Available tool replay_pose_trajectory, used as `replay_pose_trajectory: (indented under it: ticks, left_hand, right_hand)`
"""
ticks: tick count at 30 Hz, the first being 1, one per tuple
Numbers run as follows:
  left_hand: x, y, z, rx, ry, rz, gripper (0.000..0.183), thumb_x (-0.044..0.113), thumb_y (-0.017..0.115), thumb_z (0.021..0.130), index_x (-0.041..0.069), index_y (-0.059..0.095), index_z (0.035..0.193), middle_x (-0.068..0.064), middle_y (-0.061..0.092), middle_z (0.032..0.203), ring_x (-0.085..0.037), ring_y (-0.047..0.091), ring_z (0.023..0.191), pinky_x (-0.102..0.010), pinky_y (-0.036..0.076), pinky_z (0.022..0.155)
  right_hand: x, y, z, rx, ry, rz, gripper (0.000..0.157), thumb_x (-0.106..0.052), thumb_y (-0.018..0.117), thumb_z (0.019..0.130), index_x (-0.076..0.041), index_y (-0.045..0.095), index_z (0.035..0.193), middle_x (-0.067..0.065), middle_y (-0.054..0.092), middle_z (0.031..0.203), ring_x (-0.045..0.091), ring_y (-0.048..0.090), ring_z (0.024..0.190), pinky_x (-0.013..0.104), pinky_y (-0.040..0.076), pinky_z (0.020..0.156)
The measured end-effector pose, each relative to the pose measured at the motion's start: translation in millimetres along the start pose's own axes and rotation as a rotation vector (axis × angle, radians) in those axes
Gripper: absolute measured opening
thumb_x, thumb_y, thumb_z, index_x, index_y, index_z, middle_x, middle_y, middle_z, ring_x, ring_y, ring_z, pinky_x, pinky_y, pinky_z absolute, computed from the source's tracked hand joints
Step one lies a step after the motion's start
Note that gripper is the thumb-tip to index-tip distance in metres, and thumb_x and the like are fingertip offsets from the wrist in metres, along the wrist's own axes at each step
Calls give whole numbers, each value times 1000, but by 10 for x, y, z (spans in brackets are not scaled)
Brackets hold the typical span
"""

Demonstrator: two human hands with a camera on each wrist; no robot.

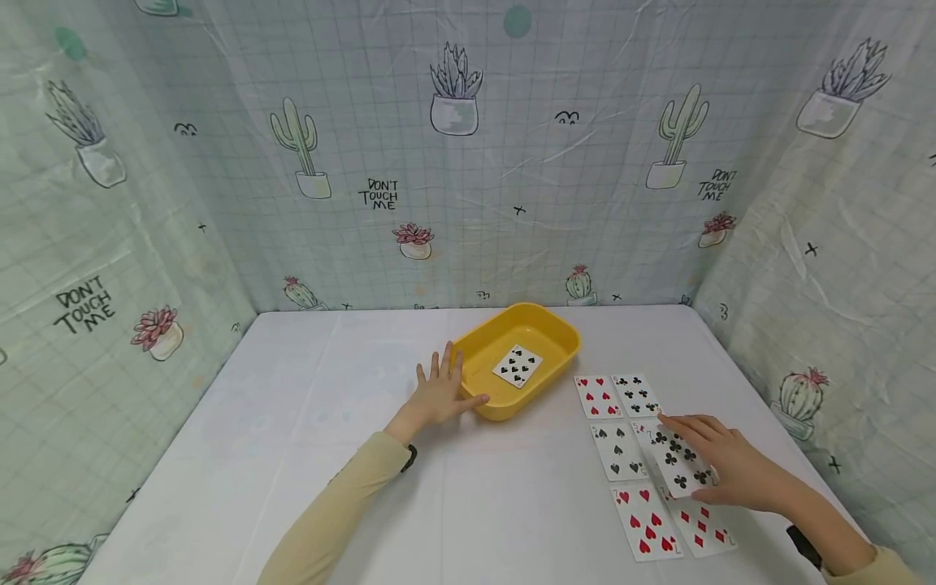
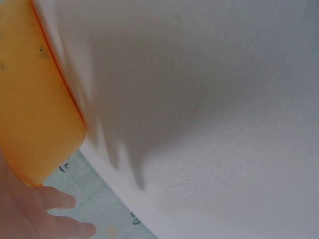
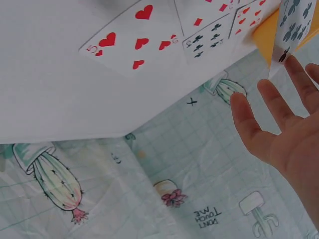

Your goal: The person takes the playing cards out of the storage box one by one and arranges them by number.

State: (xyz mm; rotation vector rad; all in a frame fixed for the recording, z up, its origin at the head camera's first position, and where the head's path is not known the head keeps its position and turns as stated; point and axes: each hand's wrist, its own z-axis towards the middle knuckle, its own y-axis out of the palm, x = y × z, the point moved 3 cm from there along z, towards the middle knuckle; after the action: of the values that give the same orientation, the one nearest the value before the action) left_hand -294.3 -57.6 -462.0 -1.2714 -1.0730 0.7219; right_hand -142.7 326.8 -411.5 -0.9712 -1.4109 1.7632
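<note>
My right hand (image 1: 738,467) pinches a seven of clubs (image 1: 682,461) by its edges between fingers and thumb. The card is tilted above the rows of face-up cards and covers much of a five of diamonds (image 1: 640,431). In the right wrist view, the held card (image 3: 294,30) stands steeply at the fingertips. My left hand (image 1: 433,400) is spread against the left end of a yellow plastic tub (image 1: 563,333), fingers straight along the rim and thumb at its near side. Inside the tub lies a face-up spades card (image 1: 517,366).
Right of the tub lie a six of hearts (image 1: 598,397), a six of clubs (image 1: 635,396), a five of spades (image 1: 618,452), a seven of hearts (image 1: 647,522) and a seven of diamonds (image 1: 704,528). A five of hearts (image 3: 134,45) shows in the right wrist view. Printed curtains (image 1: 483,179) enclose the white table.
</note>
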Motion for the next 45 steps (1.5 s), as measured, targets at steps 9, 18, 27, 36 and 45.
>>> replay_pose_trajectory:
  ticks: [9,18,27,36,45]
  left_hand:
    - [16,-4,-2,-8,-8,-17,101,76,31,77,6,1,144,-17,-11,150,-46,2,134,-66,7,101]
    - [8,-22,-3,-7,-13,-4,101,75,32,77,5,2,144,-17,-11,150,-47,2,134,-66,7,101]
    - [7,-9,-2,-8,-5,-2,102,77,29,76,5,3,144,-17,-11,150,-47,3,134,-66,9,100]
    - [19,-21,-8,-3,-4,1,102,77,28,76,4,4,144,-18,-10,150,-48,3,133,-67,9,100]
    - [12,-15,-14,-6,-15,-4,103,78,28,76,5,3,144,-17,-9,150,-47,4,134,-66,9,100]
  right_hand:
    - [98,113,-278,-83,136,55,97,-28,83,51,-20,36,135,5,43,127,22,36,110,57,39,73]
    - [149,279,-488,-138,139,107,98,-29,84,48,-19,37,135,8,45,125,28,37,110,55,42,73]
    - [244,404,-648,-221,214,52,100,-32,82,49,-20,34,136,5,44,126,23,39,105,30,46,68]
    - [372,448,-754,-290,290,136,102,-28,80,53,-26,27,139,7,40,128,28,36,108,38,45,68]
    - [450,462,-837,-194,236,80,98,-23,79,52,-22,31,138,3,41,124,-15,13,98,21,41,63]
